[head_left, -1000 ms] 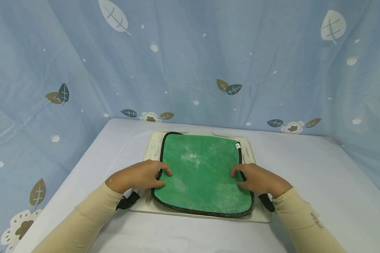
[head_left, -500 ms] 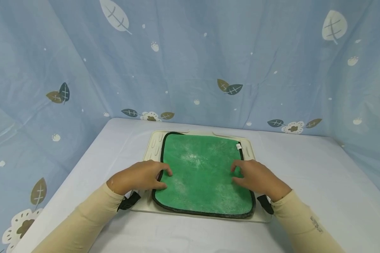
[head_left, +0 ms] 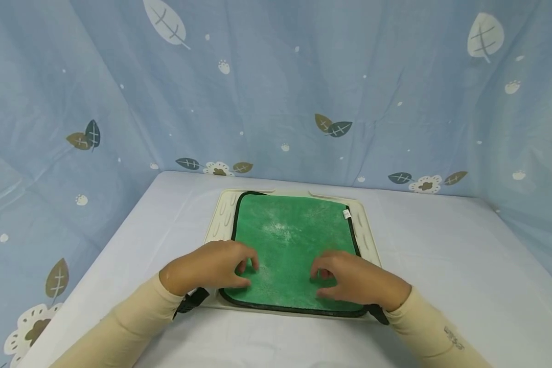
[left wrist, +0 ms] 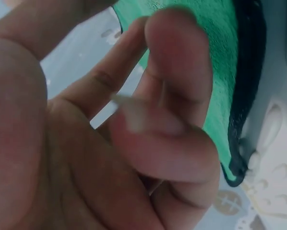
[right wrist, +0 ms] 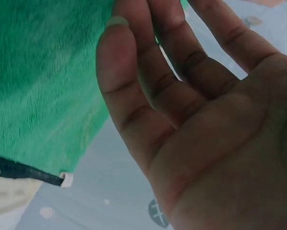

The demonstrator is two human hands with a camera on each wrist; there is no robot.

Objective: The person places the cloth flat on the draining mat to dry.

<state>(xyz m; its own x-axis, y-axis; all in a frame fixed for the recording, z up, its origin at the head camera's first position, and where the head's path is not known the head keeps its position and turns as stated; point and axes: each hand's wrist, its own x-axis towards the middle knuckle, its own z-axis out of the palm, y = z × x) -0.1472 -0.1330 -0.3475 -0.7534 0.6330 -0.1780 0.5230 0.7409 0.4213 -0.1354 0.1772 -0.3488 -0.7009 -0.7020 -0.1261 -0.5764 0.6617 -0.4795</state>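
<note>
A green plush cloth [head_left: 285, 232] with a dark edging and a small white tag lies flat on a cream tray [head_left: 370, 240]. Over the cloth's near left part is my left hand [head_left: 221, 266], fingers loosely bent, with nothing between fingers and thumb. My right hand [head_left: 356, 278] hovers over or touches the near right part, its fingers also loosely curved and holding nothing. The left wrist view shows bent fingers [left wrist: 179, 62] in front of the cloth. In the right wrist view, the palm [right wrist: 220, 139] faces the camera beside the cloth.
White cloth covers the table [head_left: 446, 245] around the tray. A blue curtain [head_left: 276, 92] with leaf and flower prints hangs behind and at both sides. Raised oval ridges [head_left: 218, 220] line the tray's left border.
My right hand has moved left and nearer, from the cloth's right edge onto its surface. My left hand has shifted slightly right and nearer. The cloth and tray look unmoved.
</note>
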